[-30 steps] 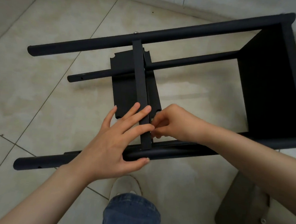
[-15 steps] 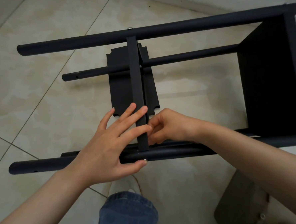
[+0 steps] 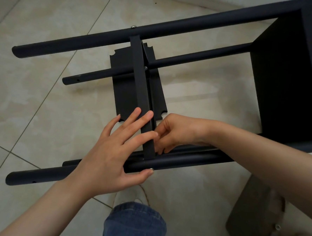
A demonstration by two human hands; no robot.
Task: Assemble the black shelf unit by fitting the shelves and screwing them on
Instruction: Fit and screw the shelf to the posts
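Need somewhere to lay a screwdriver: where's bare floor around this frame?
Bare tile lies left of the poles' open ends, and between the poles from middle shelf to end shelf. Crowded: left hand and right hand at the middle shelf, grey bag lower right.

— What is hidden at the right hand (image 3: 180, 132)?
— Its fingertips are covered by the upright shelf (image 3: 139, 76); whether anything is pinched there cannot be told.
— And what is cut off?
— The end panel (image 3: 285, 80) is cropped by the right edge, the grey board (image 3: 251, 211) by the bottom corner.
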